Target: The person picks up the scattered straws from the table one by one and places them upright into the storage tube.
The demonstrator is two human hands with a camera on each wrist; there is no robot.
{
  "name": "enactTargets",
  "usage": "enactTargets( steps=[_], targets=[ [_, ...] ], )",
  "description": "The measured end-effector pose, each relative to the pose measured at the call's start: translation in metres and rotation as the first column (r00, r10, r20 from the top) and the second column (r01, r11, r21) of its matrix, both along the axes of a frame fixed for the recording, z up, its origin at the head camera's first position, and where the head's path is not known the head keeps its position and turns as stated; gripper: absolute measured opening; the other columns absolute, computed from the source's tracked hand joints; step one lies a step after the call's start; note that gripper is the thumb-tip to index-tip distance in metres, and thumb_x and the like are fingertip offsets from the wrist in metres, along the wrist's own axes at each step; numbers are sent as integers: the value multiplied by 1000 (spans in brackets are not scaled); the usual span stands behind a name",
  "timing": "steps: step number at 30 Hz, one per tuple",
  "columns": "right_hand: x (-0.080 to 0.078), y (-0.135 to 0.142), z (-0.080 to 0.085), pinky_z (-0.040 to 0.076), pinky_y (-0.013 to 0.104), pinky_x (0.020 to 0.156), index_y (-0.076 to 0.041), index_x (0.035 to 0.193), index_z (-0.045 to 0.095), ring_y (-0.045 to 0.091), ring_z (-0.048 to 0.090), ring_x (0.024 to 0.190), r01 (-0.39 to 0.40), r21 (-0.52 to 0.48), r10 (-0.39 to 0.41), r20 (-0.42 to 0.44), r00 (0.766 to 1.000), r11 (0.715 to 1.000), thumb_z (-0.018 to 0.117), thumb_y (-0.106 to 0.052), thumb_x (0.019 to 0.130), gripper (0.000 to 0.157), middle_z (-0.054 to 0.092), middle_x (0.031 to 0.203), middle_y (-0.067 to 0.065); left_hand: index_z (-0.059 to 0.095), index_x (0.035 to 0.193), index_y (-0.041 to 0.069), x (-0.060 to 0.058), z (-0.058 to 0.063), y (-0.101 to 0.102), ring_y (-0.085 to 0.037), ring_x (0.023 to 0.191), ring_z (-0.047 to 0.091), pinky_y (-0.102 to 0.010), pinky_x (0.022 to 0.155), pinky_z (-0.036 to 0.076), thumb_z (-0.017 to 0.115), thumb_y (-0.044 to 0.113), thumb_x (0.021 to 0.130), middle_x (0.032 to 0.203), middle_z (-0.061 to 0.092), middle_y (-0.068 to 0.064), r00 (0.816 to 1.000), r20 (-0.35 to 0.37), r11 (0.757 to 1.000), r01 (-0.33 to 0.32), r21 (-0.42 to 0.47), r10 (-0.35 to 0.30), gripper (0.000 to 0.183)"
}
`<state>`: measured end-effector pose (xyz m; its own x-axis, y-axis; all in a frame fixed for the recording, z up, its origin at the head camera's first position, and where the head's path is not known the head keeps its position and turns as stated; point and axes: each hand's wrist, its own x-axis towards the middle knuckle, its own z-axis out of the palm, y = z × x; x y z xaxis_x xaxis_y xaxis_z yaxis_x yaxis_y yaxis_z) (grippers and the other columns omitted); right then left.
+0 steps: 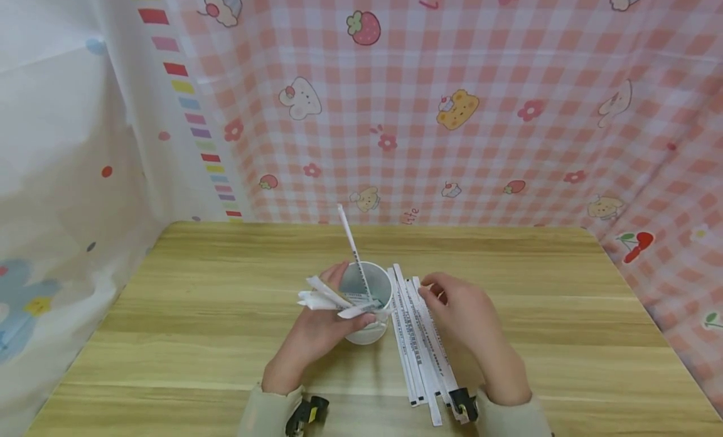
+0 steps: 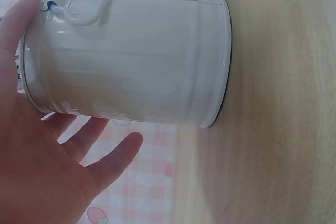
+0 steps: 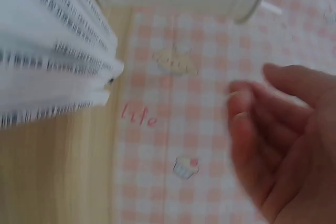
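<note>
My left hand (image 1: 322,327) grips a white bucket (image 1: 366,334) near its rim; the left wrist view shows the thumb at the rim and the other fingers spread behind. The bucket stands upright on the table. One thin paper-wrapped straw (image 1: 351,239) rises out of it, and several white paper-wrapped ends (image 1: 324,292) jut over the rim above my left hand. To the right lies a row of paper-wrapped straws (image 1: 415,336) with dark printing. Beside their far ends is my right hand (image 1: 465,311), fingers loosely bent and holding nothing, as the right wrist view (image 3: 283,135) also shows.
A wood-grain table (image 1: 565,336) carries everything. Behind it hangs a pink checked cloth (image 1: 480,154), and a white cloth (image 1: 68,142) closes the left side. The bucket has a white looped handle (image 2: 86,17). Wrist cameras (image 1: 307,415) are strapped on both arms.
</note>
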<state>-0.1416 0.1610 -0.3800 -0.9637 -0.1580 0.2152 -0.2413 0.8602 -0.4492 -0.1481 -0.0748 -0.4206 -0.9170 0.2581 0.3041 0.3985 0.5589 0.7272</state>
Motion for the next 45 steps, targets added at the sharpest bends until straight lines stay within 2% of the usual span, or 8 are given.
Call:
enactTargets(
  steps=[3, 6, 10, 14, 19, 28, 36, 45],
  targets=[
    [-3, 11, -6, 45, 32, 61, -10, 101, 63, 14, 53, 70, 48, 23, -51, 137, 989, 999, 58, -29, 86, 25, 61, 81, 0, 27, 139, 12, 0, 0, 0, -22, 124, 30, -44, 99, 29, 68, 57, 66, 136, 33, -6, 1000, -1, 1000, -4, 4, 4, 95],
    [-6, 19, -13, 46, 37, 66, -5, 103, 63, 18, 55, 74, 55, 52, -67, 265, 962, 997, 58, -30, 85, 31, 62, 87, 5, 28, 139, 12, 0, 0, 0, -21, 124, 30, -43, 99, 29, 68, 57, 66, 136, 33, -6, 1000, -2, 1000, -6, 8, 6, 95],
    [-8, 24, -22, 46, 41, 71, -1, 106, 61, 20, 57, 79, 45, 39, -56, 353, 934, 998, 57, -31, 86, 36, 63, 92, 8, 28, 139, 12, 0, -1, 0, -21, 124, 30, -43, 99, 29, 68, 57, 66, 136, 33, -6, 1000, -5, 1000, 0, 10, 0, 95],
    [-10, 23, -31, 46, 36, 61, -1, 106, 60, 18, 56, 66, 65, -1, -58, 436, 898, 998, 57, -33, 85, 38, 62, 83, 6, 28, 139, 12, 0, -1, 0, -21, 123, 31, -44, 98, 30, 69, 55, 66, 135, 34, -6, 1000, -4, 1000, 3, 10, -3, 94],
    [-10, 18, -40, 40, 28, 46, -6, 89, 63, 16, 49, 49, 95, -2, -79, 530, 845, 995, 62, -32, 82, 27, 55, 64, 4, 28, 139, 13, 1, 0, 0, -20, 122, 31, -43, 98, 31, 70, 53, 66, 135, 33, -5, 1000, -2, 1000, 4, 15, -3, 93],
    [-9, 8, -48, 37, 27, 44, -9, 72, 59, 15, 47, 44, 60, 28, -65, 535, 842, 998, 67, -25, 78, 19, 52, 56, 3, 27, 139, 14, 1, 1, -1, -21, 122, 31, -45, 97, 31, 70, 52, 67, 136, 33, -5, 1000, 1, 1000, 5, 13, -5, 92],
    [-7, 7, -47, 36, 27, 42, -9, 67, 59, 17, 46, 44, 67, 53, -85, 524, 847, 996, 59, -14, 79, 13, 51, 56, 4, 27, 139, 12, 1, 1, -1, -22, 124, 30, -45, 98, 30, 67, 57, 67, 136, 32, -6, 1000, 5, 1000, 8, 4, -8, 94],
    [-8, 11, -44, 37, 27, 43, -7, 70, 58, 16, 47, 44, 90, 39, -97, 528, 843, 995, 56, -19, 81, 15, 52, 55, 4, 29, 138, 11, 0, 2, 0, -23, 121, 34, -45, 97, 32, 68, 56, 66, 134, 35, -8, 1000, -28, 1000, 11, 17, -11, 93]
  ],
)
